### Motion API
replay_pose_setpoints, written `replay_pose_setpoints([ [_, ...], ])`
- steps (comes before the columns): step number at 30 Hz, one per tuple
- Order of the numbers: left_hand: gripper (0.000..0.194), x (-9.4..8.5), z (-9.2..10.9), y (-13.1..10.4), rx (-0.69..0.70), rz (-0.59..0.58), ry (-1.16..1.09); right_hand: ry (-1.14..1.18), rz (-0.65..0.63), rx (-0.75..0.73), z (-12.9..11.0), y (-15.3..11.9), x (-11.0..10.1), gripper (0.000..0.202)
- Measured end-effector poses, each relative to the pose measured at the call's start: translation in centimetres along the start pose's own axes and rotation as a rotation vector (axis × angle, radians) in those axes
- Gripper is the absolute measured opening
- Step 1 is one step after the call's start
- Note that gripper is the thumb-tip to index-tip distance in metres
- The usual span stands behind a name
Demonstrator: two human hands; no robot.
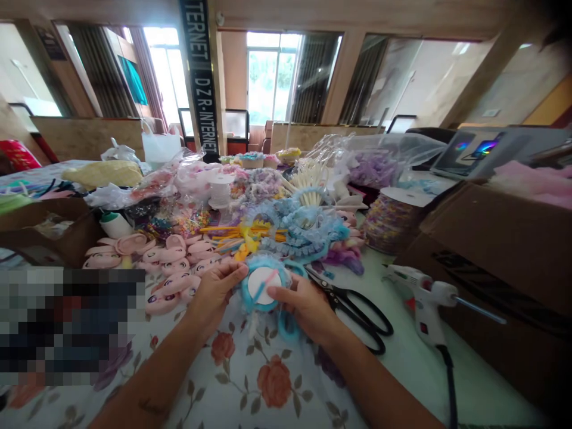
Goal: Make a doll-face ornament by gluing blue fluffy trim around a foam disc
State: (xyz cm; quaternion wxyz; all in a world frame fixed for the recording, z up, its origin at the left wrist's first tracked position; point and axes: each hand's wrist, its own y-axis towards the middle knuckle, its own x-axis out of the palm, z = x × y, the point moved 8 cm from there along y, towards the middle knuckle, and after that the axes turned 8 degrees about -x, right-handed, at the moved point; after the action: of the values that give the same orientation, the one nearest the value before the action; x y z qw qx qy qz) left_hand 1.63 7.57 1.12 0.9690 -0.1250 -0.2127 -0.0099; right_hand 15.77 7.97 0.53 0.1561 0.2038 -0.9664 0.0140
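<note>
Between my two hands is a round white disc [259,281] edged with fluffy light-blue trim, with a pink and a blue strip across its face. My left hand [222,287] pinches the trim at the disc's left edge. On the right side, my right hand [306,301] grips the rim, its thumb lying on the white face. A loop of light-blue trim [288,325] hangs below my right fingers. Just right of that hand lie black-handled scissors [357,313], spread apart on the table. Several pale pink doll heads [172,289] lie beyond my left hand.
A white glue gun [426,301] stands at the right beside a large cardboard box [500,280]. Blue lace trim [304,223], yellow sticks [263,231], a ribbon spool [393,220] and a white thread spool [221,192] crowd the back. Another box [49,235] sits at the left.
</note>
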Motion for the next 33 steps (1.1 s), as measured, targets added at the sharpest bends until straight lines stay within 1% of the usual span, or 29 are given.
replay_pose_setpoints([
  [2, 0.03, 0.1, 0.5, -0.3, 0.052, 0.02, 0.047, 0.031, 0.031, -0.016, -0.1, -0.3, -0.2, 0.036],
  [4, 0.031, 0.3, 1.3, -0.8, 0.142, 0.032, 0.146, 0.051, 0.059, -0.035, -0.3, -0.5, -0.5, 0.038],
  [6, 0.03, 0.8, 2.2, -1.4, 0.264, 0.017, 0.309, 0.036, 0.101, -0.07, -0.6, -0.5, -1.0, 0.037],
  [8, 0.027, 1.4, 2.7, -1.8, 0.362, 0.006, 0.47, 0.01, 0.149, -0.106, -0.9, -0.5, -1.5, 0.036],
  [10, 0.027, 1.4, 2.7, -1.9, 0.402, 0.023, 0.575, 0.024, 0.172, -0.125, -1.1, -0.6, -1.6, 0.037],
  [13, 0.029, 1.2, 2.5, -1.9, 0.441, 0.058, 0.659, 0.075, 0.171, -0.159, -1.4, -0.8, -1.2, 0.039],
  [16, 0.032, 1.1, 2.2, -1.7, 0.454, 0.072, 0.682, 0.089, 0.182, -0.185, -1.7, -1.0, -1.1, 0.039],
  [20, 0.04, 1.3, 1.7, -1.6, 0.416, 0.043, 0.667, 0.098, 0.209, -0.196, -1.8, -1.1, -1.3, 0.039],
  [25, 0.038, 1.4, 1.4, -1.7, 0.381, 0.051, 0.608, 0.096, 0.197, -0.204, -1.8, -1.1, -1.3, 0.035],
  [28, 0.038, 1.5, 1.1, -1.6, 0.366, 0.044, 0.606, 0.075, 0.19, -0.193, -1.8, -1.1, -1.5, 0.036],
  [30, 0.037, 1.7, 1.3, -1.8, 0.402, 0.03, 0.617, 0.059, 0.175, -0.189, -1.9, -1.0, -1.5, 0.037],
  [33, 0.041, 1.8, 2.3, -2.4, 0.525, 0.046, 0.626, 0.032, 0.159, -0.191, -1.8, -0.9, -1.5, 0.036],
])
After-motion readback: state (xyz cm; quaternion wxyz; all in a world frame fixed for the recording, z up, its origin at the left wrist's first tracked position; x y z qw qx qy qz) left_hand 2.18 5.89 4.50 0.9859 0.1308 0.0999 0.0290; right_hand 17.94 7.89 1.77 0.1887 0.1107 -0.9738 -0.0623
